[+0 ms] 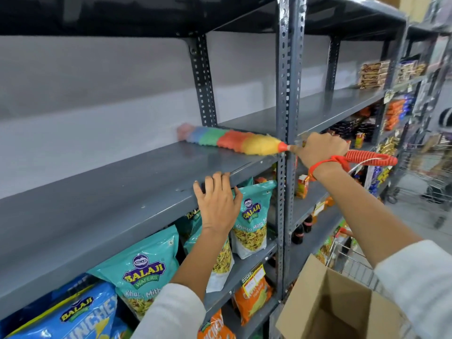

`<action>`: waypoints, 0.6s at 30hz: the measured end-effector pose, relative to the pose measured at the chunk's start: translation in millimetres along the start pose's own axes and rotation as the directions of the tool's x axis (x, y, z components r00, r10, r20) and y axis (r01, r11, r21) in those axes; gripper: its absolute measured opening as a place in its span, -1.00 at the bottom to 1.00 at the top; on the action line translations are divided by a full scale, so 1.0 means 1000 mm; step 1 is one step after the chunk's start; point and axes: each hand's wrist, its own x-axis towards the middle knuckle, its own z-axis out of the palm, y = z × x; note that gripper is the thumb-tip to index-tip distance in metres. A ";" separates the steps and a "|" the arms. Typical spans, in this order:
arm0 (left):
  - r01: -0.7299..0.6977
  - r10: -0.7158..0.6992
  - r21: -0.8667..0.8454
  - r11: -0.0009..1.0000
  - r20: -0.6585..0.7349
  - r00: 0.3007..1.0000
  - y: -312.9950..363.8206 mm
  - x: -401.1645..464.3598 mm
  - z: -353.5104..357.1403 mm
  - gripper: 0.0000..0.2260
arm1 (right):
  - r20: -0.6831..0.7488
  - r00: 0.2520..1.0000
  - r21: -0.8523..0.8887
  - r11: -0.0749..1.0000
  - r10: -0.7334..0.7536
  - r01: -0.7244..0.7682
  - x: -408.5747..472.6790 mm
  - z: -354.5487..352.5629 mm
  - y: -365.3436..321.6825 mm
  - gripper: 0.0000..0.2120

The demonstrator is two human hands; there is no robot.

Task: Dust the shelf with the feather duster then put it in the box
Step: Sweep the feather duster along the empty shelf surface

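A feather duster (230,139) with bands of pink, blue, green, red and yellow lies along the empty grey metal shelf (102,192), its pink tip near the back wall. My right hand (319,149) is closed around its handle just right of the upright post, and an orange coiled loop trails past my wrist. My left hand (217,199) rests flat on the shelf's front edge with its fingers spread. An open cardboard box (340,304) stands at the lower right, below my right arm.
Perforated steel uprights (285,94) divide the shelving bays. Teal and blue snack bags (144,270) fill the shelf below, orange packs sit lower. More packets and bottles stock the bays to the right. A wire trolley (425,172) stands in the aisle at far right.
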 end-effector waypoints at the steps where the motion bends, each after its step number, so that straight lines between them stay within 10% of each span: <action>1: 0.005 -0.005 0.001 1.000 0.009 1.000 0.000 0.000 0.001 -0.63 | -0.011 1.000 -0.019 1.000 0.008 -0.008 0.001 -0.002 0.001 -0.46; 12: 0.021 -0.039 -0.141 0.990 -0.131 0.991 -0.020 -0.009 -0.026 -0.69 | -0.032 0.998 0.258 0.965 0.050 -0.040 -0.042 -0.002 -0.014 -0.32; 18: 0.010 -0.042 -0.132 0.991 -0.237 0.971 -0.076 -0.040 -0.067 -0.75 | -0.016 0.972 0.438 0.872 -0.236 0.219 -0.074 -0.014 -0.111 -0.29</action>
